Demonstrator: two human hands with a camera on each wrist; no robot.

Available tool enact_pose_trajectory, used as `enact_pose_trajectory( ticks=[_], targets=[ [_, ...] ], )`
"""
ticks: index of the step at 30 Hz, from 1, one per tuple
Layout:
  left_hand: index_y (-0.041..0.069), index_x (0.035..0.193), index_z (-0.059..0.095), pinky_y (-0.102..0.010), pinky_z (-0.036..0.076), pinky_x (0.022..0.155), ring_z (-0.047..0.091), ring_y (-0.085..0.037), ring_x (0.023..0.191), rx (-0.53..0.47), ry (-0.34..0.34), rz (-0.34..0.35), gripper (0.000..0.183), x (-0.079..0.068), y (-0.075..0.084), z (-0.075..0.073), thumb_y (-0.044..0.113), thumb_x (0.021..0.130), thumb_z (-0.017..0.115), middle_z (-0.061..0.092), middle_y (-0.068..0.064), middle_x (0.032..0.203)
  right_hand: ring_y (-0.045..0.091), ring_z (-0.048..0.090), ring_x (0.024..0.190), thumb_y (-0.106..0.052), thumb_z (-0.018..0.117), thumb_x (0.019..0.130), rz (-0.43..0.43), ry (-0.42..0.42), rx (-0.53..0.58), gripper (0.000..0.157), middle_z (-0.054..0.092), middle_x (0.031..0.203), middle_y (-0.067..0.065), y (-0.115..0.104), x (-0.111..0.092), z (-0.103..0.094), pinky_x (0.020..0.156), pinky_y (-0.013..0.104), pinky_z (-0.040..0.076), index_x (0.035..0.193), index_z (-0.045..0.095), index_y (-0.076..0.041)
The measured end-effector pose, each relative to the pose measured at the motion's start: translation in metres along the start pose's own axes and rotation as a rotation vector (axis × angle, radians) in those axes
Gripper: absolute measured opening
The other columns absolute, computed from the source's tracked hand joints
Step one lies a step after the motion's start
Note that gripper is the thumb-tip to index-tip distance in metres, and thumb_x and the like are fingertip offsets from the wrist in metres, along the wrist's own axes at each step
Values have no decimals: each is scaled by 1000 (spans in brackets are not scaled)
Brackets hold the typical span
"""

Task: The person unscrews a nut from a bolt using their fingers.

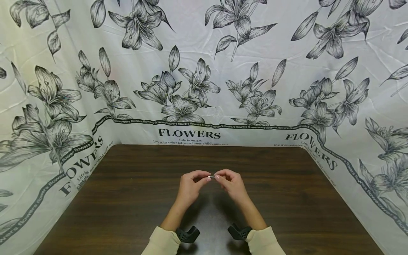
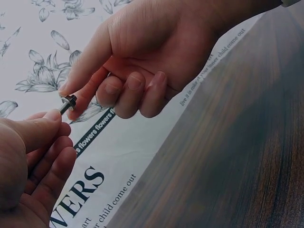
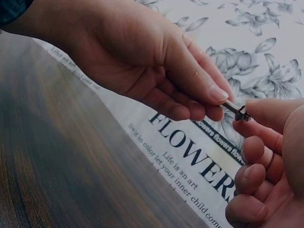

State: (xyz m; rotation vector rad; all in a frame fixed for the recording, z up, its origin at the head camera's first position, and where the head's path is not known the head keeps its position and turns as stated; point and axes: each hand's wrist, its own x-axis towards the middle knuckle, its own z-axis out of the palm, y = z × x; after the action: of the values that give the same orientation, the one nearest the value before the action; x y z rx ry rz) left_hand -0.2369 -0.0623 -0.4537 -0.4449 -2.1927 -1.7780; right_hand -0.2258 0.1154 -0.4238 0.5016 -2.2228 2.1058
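1. Head: small bolt [image 1: 211,177] held above table [image 1: 143,191], pinched between left hand [image 1: 188,187] and right hand [image 1: 234,186]; thread not resolved.
2. Left wrist: threaded shank [image 2: 63,109] seen, missed by head view; shank pinched by left hand, dark head [image 2: 72,99] by right thumb and index finger.
3. Right wrist: same two-sided pinch shown from right; little surface gripped, so a drop onto the table could be caused by an uneven twist or a loosened fingertip.

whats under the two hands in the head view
The dark wood-grain table, with shadows on it. The left hand and right hand, both pinching a small bolt, cover part of it; anything directly behind them there is hidden.
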Motion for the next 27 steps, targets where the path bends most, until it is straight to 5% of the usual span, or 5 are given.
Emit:
enact_pose_trajectory(
  ticks=[5, 12, 27],
  targets=[
    [1, 95, 75, -26, 54, 68, 67, -22, 79, 6, 2, -25, 13, -1, 6, 1, 3, 82, 76, 72, -4, 87, 10, 44, 52, -7, 58, 98, 64, -15, -26, 18, 49, 59, 3, -1, 0, 0, 51, 22, 38, 88, 66, 6],
    [-4, 94, 73, -25, 53, 68, 67, -27, 79, 2, -21, -7, 11, -6, 40, -3, -3, 83, 73, 71, -13, 88, 11, 42, 51, -11, 55, 100, 81, -32, -36, 25, 48, 57, 5, -2, 0, 0, 51, 22, 37, 84, 65, 5],
    [-3, 92, 74, -28, 54, 68, 67, -25, 77, -5, 5, 24, 10, -7, 41, -3, -4, 82, 74, 72, -12, 86, 11, 43, 53, -2, 62, 94, 8, -41, 7, 17, 49, 64, 3, 0, -1, 0, 49, 20, 37, 98, 64, 14]
  ],
)
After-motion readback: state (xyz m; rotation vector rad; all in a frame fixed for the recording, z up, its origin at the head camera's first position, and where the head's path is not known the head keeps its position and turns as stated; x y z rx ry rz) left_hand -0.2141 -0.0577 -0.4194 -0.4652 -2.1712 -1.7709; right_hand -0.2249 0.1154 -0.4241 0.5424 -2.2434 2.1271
